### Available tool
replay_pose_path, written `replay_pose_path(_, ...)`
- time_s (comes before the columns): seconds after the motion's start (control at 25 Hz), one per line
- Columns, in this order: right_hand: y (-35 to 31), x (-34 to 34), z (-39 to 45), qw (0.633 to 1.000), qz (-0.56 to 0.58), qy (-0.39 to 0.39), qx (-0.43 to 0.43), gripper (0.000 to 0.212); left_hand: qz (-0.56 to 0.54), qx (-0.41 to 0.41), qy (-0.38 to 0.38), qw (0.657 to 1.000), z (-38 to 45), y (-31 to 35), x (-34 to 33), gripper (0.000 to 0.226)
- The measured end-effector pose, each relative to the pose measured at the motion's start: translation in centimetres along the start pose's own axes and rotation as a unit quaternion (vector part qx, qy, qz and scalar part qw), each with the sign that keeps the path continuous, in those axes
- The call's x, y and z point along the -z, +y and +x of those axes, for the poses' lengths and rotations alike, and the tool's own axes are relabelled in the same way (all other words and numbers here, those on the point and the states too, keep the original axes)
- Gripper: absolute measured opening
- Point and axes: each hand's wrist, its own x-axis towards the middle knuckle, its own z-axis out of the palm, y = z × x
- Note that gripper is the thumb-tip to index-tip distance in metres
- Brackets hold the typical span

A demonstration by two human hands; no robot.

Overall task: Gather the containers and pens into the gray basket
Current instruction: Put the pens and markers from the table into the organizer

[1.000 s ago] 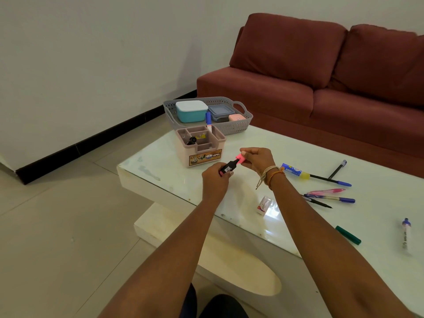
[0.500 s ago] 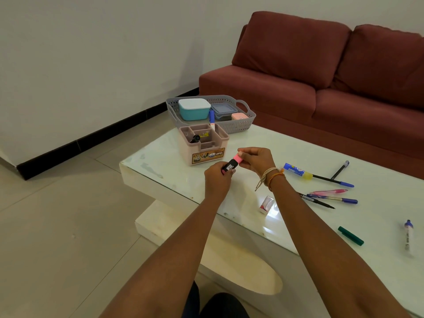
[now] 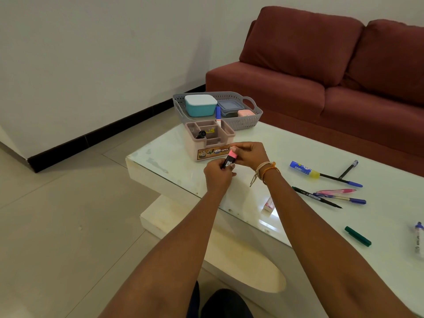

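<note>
Both hands hold a pink-capped black highlighter (image 3: 229, 159) above the table's near-left part. My left hand (image 3: 218, 176) grips its black body; my right hand (image 3: 249, 152) pinches the pink cap. Just behind stands a pink compartment organizer (image 3: 210, 140) with small items inside. The gray basket (image 3: 247, 121) sits at the far left corner and holds a teal container (image 3: 200, 106), a gray-lidded container (image 3: 229, 106), a small pink container (image 3: 246, 113) and a blue-capped marker (image 3: 218, 114). Several pens (image 3: 337, 196) lie to the right.
A glass-topped white table (image 3: 298, 148) carries a blue-yellow glue stick (image 3: 304, 169), a green marker (image 3: 358, 236), a white marker (image 3: 418, 239) at the right edge and a small eraser (image 3: 269, 204). A red sofa (image 3: 332, 72) stands behind. Tiled floor lies to the left.
The two hands have come closer together, and the highlighter has shifted slightly toward the organizer. The cap now sits against the black body.
</note>
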Motion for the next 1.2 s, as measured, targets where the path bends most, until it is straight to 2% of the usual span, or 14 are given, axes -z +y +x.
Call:
replay_pose_path(0.2, -1.8, 0.7, -0.9, 0.998, -0.021, -0.030, 0.046, 0.036, 0.029, -0.022, -0.025, 0.999, -0.1, 0.7, 0.3, 0.022)
replay_pose_path(0.32, -4.7, 0.9, 0.3, 0.993, -0.054, -0.011, 0.105, 0.035, 0.002, 0.002, 0.035, 0.999, 0.7, 0.8, 1.8, 0.018)
replay_pose_path(0.44, -7.7, -0.2, 2.4, 0.978, -0.137, 0.016, 0.158, 0.032, -0.009, 0.039, 0.124, 0.991, 2.9, -0.2, 4.9, 0.018)
replay_pose_path(0.64, -9.5, -2.9, 3.5, 0.934, -0.303, -0.053, 0.183, 0.036, 0.021, 0.046, 0.123, 0.991, 4.0, -0.7, 6.0, 0.013)
replay_pose_path(0.72, -9.3, -3.6, 3.5, 0.922, -0.335, -0.076, 0.178, 0.035, 0.051, 0.036, 0.133, 0.989, 4.0, -0.9, 5.7, 0.006)
replay_pose_path(0.8, -8.8, -4.2, 3.6, 0.918, -0.345, -0.086, 0.175, 0.034, 0.074, 0.023, 0.143, 0.987, 4.1, -0.9, 5.5, 0.002)
replay_pose_path(1.04, -7.3, -4.5, 3.5, 0.901, -0.392, -0.093, 0.163, 0.030, 0.086, -0.014, 0.133, 0.987, 4.1, -1.6, 5.3, 0.011)
replay_pose_path(1.2, -7.0, -2.4, 1.5, 0.943, -0.289, -0.022, 0.163, 0.031, 0.141, -0.059, 0.073, 0.986, 3.0, -1.2, 5.3, 0.004)
